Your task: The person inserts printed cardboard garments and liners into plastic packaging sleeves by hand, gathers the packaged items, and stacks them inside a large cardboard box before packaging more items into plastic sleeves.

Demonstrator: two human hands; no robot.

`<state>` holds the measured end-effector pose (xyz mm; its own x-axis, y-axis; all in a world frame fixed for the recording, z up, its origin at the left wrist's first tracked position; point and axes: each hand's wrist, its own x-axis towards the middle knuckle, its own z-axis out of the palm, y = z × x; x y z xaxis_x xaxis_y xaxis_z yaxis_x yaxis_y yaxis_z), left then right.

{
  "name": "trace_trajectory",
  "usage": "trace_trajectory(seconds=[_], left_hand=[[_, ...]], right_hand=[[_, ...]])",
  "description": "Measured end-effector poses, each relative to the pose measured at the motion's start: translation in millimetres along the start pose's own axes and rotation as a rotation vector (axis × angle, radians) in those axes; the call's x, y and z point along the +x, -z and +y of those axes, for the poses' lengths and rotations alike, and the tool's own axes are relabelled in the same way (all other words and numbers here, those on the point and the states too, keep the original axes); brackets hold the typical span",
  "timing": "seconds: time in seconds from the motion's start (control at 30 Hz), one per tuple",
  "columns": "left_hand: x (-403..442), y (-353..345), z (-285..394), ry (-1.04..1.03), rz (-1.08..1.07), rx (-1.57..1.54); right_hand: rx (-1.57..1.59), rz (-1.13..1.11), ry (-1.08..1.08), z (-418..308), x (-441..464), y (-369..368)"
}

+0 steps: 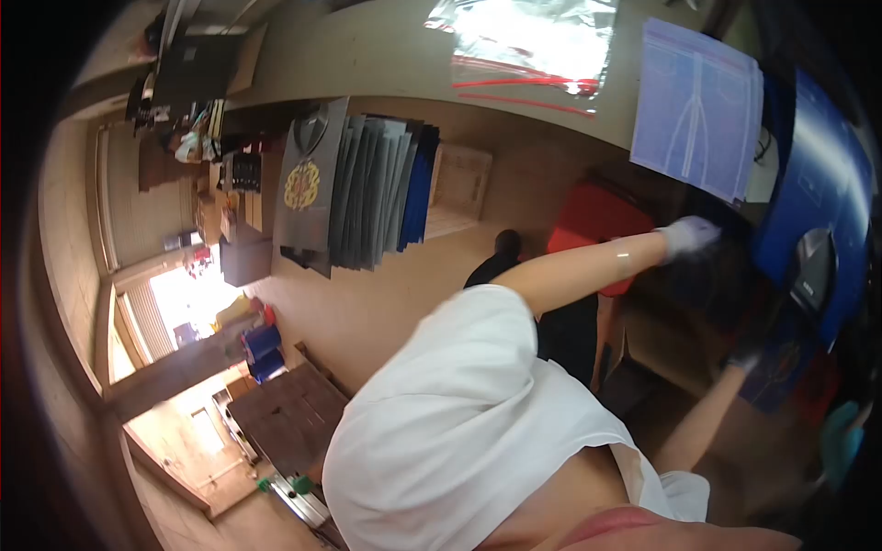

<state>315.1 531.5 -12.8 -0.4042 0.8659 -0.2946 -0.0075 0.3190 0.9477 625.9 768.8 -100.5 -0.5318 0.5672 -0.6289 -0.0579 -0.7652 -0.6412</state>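
My left hand (691,237), in a white glove, is at the end of the upper arm, beside a dark area below the blue piece. Motion blurs its fingers. Further down, my right hand (749,356) wears a greyish glove and is in shadow, next to a dark blue printed cloth (779,375). What its fingers do is hidden. A shiny blue piece (818,165), which looks like a folded shirt, curves along the right, with a dark neck opening (812,274) bearing small lettering. A lilac sheet (698,110) with a garment outline is above my left hand.
Clear plastic bags (533,46) with red strips lie on the table (377,55). Grey folded shirts (372,193) with a gold crest stand in a row, blue ones at their end. A pale crate (459,184), a red container (593,220) and a teal thing (841,441) are nearby.
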Motion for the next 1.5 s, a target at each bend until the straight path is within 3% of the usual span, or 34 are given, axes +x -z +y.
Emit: trace_trajectory(seconds=[0.07, 0.1, 0.13, 0.2, 0.23, 0.27, 0.3, 0.33, 0.37, 0.4, 0.43, 0.47, 0.53, 0.6, 0.67, 0.73, 0.83, 0.93, 1.07, 1.13, 1.23, 1.43, 1.5], left_hand=[[-115, 58, 29, 0.224, 0.036, -0.588], [-170, 95, 50, 0.201, 0.099, -0.539], [-217, 127, 57, 0.164, 0.178, -0.583], [-302, 187, 55, 0.075, 0.409, -0.315], [-346, 216, 36, 0.048, 0.589, -0.168], [-388, 241, 70, 0.111, 0.803, -0.191], [-433, 274, 63, 0.18, 0.929, 0.108], [-476, 304, 51, 0.107, 1.139, -0.238], [-516, 331, 62, 0.355, 1.146, 0.604], [-573, 373, 21, 0.374, 1.253, 0.584], [-608, 403, 24, 0.463, 1.317, 0.71], [-641, 436, 20, 0.654, 1.4, 0.733], [-698, 504, -7, 0.592, 1.431, 0.926], [-749, 585, -55, 0.632, 1.38, 0.718], [-744, 625, -63, 0.753, 1.225, 0.686], [-734, 652, -80, 0.912, 1.121, 0.599], [-747, 684, -135, 0.967, 0.981, -0.18], [-769, 692, -186, 0.79, 0.86, -0.054], [-752, 674, -152, 0.741, 0.718, -0.377], [-744, 661, -146, 0.714, 0.736, -0.393], [-778, 670, -199, 0.689, 0.697, -0.367], [-741, 669, -126, 0.434, 0.759, -0.371], [-743, 696, -131, 0.485, 0.725, -0.249]], right_hand=[[-0.026, -0.155, -0.14, 80, -34, -42], [-0.052, -0.252, -0.206, 121, -51, -70], [-0.127, -0.179, -0.379, 149, -74, -119], [-0.342, -0.231, -0.551, 195, -124, -225], [-0.399, -0.36, -0.588, 212, -145, -268], [-0.481, -0.489, -0.617, 220, -167, -315], [-0.564, -0.58, -0.655, 232, -183, -355], [-0.622, -0.71, -0.646, 241, -197, -391], [-0.649, -0.768, -0.666, 253, -209, -425], [-0.672, -0.822, -0.678, 265, -217, -457], [-0.676, -0.882, -0.675, 279, -224, -488], [-0.683, -0.939, -0.677, 294, -232, -514], [-0.641, -1.022, -0.718, 332, -246, -564], [-0.623, -1.066, -0.71, 367, -270, -614], [-0.599, -1.168, -0.679, 419, -279, -651], [-0.778, -1.051, -0.544, 465, -290, -686], [-0.991, -0.922, -0.44, 524, -276, -701], [-1.03, -0.853, -0.385, 540, -272, -721], [-1.052, -0.922, -0.438, 552, -283, -732], [-0.911, -0.998, -0.56, 542, -294, -739], [-0.848, -0.944, -0.754, 552, -311, -752], [-0.462, -0.916, -0.851, 529, -324, -777], [-0.404, -0.933, -0.811, 507, -317, -793]])
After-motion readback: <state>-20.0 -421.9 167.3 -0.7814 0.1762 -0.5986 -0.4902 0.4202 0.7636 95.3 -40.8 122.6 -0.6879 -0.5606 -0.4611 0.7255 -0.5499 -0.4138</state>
